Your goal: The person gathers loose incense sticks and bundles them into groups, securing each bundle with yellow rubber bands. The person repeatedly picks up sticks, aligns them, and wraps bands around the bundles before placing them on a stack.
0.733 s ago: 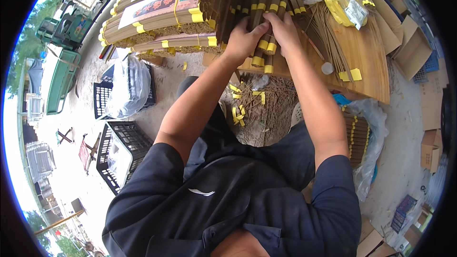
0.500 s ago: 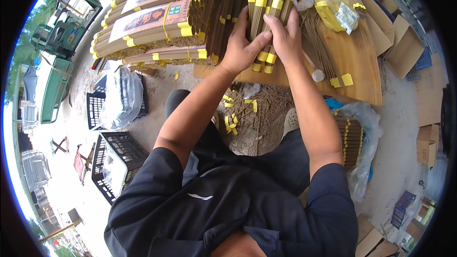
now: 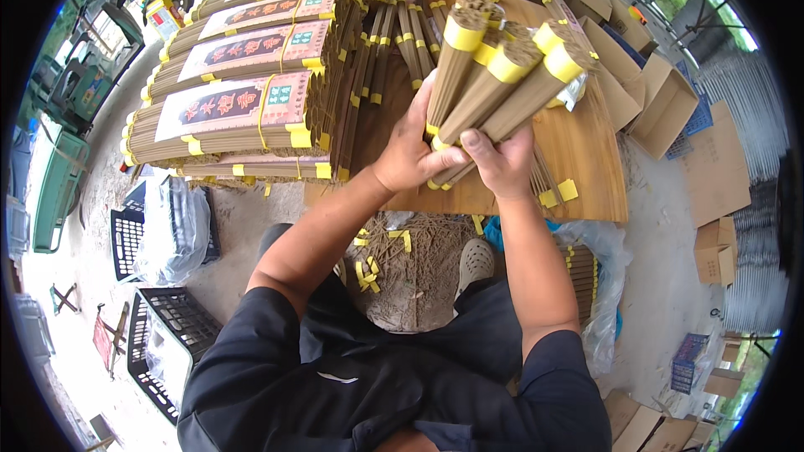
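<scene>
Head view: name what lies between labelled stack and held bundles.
Banded bundles on the table lie between the stack and the held bundles in the head view.

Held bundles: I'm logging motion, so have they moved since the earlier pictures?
Yes: judged against the table, the bundles have gone right, and their far ends now tilt up.

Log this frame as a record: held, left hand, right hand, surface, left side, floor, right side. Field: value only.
held: cluster of round brown stick bundles with yellow bands, tilted, raised over the table
left hand: bare, gripping the cluster's left side
right hand: bare, gripping its right side, thumbs close together
surface: brown wooden table
left side: stacked brown stick packs with pink-and-white labels
floor: yellow scraps, thin brown stick pieces, black slatted plastic crate
right side: open brown cardboard box
</scene>
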The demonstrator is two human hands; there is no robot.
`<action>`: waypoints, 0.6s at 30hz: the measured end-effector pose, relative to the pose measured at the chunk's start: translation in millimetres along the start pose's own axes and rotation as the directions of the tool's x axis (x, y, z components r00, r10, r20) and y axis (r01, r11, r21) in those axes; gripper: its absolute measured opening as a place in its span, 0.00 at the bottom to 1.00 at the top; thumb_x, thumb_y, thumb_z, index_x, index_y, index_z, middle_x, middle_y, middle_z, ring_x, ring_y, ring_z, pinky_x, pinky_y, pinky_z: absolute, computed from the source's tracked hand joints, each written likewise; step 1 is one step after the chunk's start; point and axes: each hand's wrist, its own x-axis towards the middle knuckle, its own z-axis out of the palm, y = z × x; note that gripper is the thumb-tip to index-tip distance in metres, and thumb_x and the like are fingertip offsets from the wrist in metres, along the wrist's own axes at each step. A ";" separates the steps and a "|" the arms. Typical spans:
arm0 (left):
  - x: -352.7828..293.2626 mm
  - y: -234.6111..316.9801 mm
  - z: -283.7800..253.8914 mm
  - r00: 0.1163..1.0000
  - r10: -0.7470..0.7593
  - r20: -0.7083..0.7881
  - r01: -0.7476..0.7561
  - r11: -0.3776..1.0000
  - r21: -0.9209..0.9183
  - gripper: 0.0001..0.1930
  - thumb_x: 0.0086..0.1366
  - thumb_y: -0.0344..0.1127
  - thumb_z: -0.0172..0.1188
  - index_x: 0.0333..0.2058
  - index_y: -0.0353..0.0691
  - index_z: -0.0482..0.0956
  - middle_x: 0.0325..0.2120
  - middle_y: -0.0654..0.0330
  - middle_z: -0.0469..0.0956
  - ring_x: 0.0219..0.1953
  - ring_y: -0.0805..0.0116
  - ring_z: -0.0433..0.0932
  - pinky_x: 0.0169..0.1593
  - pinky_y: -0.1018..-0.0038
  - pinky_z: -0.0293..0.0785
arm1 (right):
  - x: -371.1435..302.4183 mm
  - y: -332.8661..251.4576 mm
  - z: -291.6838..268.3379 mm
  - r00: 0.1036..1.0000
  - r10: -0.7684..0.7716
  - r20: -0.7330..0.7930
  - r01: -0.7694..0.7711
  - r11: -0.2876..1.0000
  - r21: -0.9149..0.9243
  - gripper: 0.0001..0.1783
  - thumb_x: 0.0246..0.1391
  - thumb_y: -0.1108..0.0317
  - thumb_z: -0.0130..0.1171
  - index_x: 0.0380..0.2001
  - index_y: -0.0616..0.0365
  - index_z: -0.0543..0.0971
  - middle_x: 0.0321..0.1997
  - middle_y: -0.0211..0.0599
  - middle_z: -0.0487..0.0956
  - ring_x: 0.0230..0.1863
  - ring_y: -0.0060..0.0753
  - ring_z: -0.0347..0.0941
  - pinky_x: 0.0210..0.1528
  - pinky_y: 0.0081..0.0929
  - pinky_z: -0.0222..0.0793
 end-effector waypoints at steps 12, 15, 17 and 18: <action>6.6 3.2 10.1 0.999 0.003 0.038 0.004 0.980 -0.201 0.62 0.55 0.65 0.73 0.74 0.32 0.48 0.66 0.46 0.66 0.68 0.52 0.68 0.70 0.61 0.62 | 11.9 -34.8 -7.4 0.999 0.049 0.011 -0.050 0.978 0.200 0.35 0.54 0.66 0.75 0.58 0.67 0.69 0.51 0.38 0.80 0.49 0.29 0.78 0.55 0.30 0.75; 7.1 13.2 15.4 0.997 0.071 0.019 -0.067 0.986 -0.156 0.60 0.54 0.61 0.76 0.73 0.32 0.50 0.64 0.46 0.67 0.67 0.53 0.69 0.68 0.62 0.65 | 15.1 -44.4 -10.5 1.000 0.006 0.019 -0.010 0.977 0.214 0.43 0.51 0.64 0.77 0.63 0.68 0.64 0.55 0.41 0.78 0.54 0.31 0.76 0.58 0.32 0.72; 11.0 16.8 15.4 0.997 -0.011 0.071 0.026 0.976 -0.215 0.64 0.49 0.64 0.78 0.73 0.33 0.51 0.65 0.46 0.67 0.66 0.53 0.69 0.68 0.62 0.65 | 13.4 -43.1 -17.4 0.999 0.020 0.038 -0.029 0.970 0.239 0.51 0.50 0.62 0.79 0.69 0.70 0.59 0.59 0.44 0.75 0.58 0.33 0.74 0.62 0.34 0.70; 12.5 19.3 16.7 0.997 -0.038 0.072 0.056 0.961 -0.271 0.66 0.47 0.65 0.79 0.73 0.33 0.51 0.65 0.46 0.67 0.66 0.54 0.69 0.68 0.62 0.65 | 13.4 -41.4 -18.8 0.999 0.033 0.037 -0.042 0.958 0.284 0.56 0.49 0.61 0.79 0.72 0.70 0.55 0.62 0.45 0.73 0.61 0.34 0.72 0.65 0.35 0.67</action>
